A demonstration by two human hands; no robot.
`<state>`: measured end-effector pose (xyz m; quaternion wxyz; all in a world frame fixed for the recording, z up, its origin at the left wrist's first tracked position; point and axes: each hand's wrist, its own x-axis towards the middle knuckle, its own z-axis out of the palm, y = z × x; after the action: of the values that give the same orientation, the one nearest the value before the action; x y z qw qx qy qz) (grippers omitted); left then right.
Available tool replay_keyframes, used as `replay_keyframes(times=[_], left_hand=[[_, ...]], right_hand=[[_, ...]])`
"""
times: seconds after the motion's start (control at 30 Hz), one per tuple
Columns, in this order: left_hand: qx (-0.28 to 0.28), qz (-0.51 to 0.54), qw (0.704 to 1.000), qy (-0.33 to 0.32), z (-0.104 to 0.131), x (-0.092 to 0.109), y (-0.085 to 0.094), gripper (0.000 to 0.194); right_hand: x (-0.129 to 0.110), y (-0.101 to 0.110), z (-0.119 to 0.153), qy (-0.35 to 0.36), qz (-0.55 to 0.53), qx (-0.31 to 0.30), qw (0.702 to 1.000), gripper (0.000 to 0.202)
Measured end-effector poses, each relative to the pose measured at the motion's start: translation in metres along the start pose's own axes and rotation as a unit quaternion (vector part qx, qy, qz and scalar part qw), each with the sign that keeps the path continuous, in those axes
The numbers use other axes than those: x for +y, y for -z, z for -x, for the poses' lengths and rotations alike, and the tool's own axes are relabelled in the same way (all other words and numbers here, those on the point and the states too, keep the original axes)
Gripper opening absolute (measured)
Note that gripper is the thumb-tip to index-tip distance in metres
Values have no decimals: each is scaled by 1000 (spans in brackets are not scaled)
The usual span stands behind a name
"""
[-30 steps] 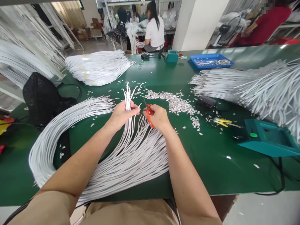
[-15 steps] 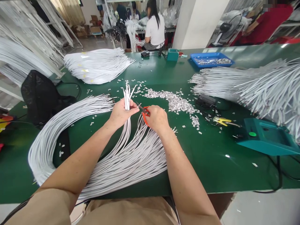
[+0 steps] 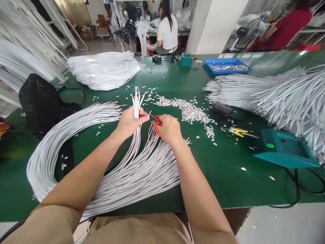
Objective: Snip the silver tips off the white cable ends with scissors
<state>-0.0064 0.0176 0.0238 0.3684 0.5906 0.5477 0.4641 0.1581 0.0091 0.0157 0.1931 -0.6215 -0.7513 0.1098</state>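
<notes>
Both grips are closed: the left hand [image 3: 128,123] around upright white wires [image 3: 136,101], the right hand [image 3: 169,128] around orange-handled cutters [image 3: 156,129]. A looped wire bundle [image 3: 142,179] reaches the near edge of the green desk [image 3: 218,173]; open surface stretches between right forearm [image 3: 199,183] and teal box [image 3: 285,154].

The green worktop [image 3: 228,176] gleams — behind it, a white pillar [image 3: 213,27] and tan curtain [image 3: 77,12] — pale floor [image 3: 281,223] below.

a yellow tool [image 3: 237,131] lies beside a teal box [image 3: 284,150], with a blue tray [image 3: 230,72] behind and a black bag [image 3: 38,101] at left.
</notes>
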Motion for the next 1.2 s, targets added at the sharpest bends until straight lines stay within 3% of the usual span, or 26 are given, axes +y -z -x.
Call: replay_keyframes(times=[0.43, 0.6, 0.7, 0.8, 0.87, 1.07, 1.2], left_hand=[[-42, 107, 993, 20, 1, -1, -2, 25], [-52, 118, 991, 21, 0, -5, -3, 29], [-50, 109, 993, 20, 1, -5, -4, 31], [-50, 100, 994, 14, 3, -3, -6, 30], [-51, 91, 994, 10, 4, -2, -8, 29], [-60, 100, 993, 7, 6, 1, -9, 29], [-129, 157, 979, 30, 5, 0, -5, 31]], right_hand=[[1, 0, -1, -8, 7, -6, 1000, 28], [9, 2, -3, -37, -102, -17, 994, 24], [10, 1, -5, -57, -312, 11, 948, 21], [5, -2, -6, -53, -521, 35, 851, 21], [1, -4, -6, -51, -587, 34, 807, 19], [-3, -6, -6, -99, -634, 27, 766, 18], [-3, -6, -7, -108, -681, -27, 724, 21]])
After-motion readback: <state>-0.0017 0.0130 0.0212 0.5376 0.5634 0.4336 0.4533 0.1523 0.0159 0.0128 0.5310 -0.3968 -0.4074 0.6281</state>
